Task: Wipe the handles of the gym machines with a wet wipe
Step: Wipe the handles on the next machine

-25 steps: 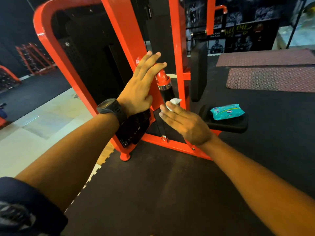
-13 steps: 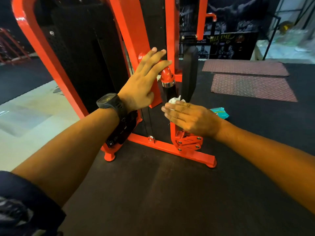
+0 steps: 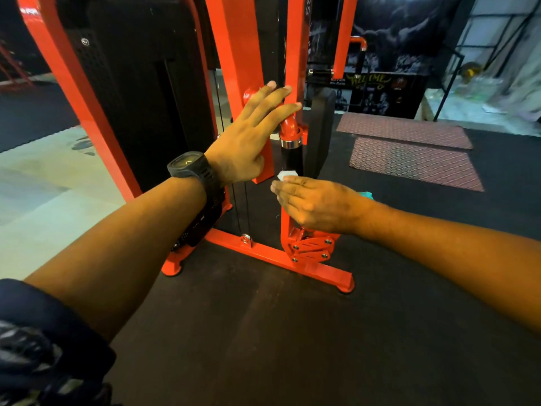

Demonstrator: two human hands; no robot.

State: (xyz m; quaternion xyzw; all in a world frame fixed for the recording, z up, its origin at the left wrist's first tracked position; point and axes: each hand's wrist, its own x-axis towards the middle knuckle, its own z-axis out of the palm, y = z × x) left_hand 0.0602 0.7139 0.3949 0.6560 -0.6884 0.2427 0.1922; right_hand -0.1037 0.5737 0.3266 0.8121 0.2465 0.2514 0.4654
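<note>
Steadies with left hand [image 3: 248, 136], fingers straight and flat against red frame [image 3: 240, 39] at centre; just below, pinches wet wipe [image 3: 288, 174] in right hand [image 3: 316, 203] round lower end of black handle [image 3: 291, 158]. Looks mid-wipe, with upper grip and other machines' handles probably left to do.

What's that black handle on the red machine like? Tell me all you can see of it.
The handle is a short black cylinder, matte and rubbery-looking, roughly upright. A shiny metal collar tops it, below a red elbow. The right hand holds a white wet wipe against its lower end, hiding that part. The left hand lies open on the red frame above.
</note>
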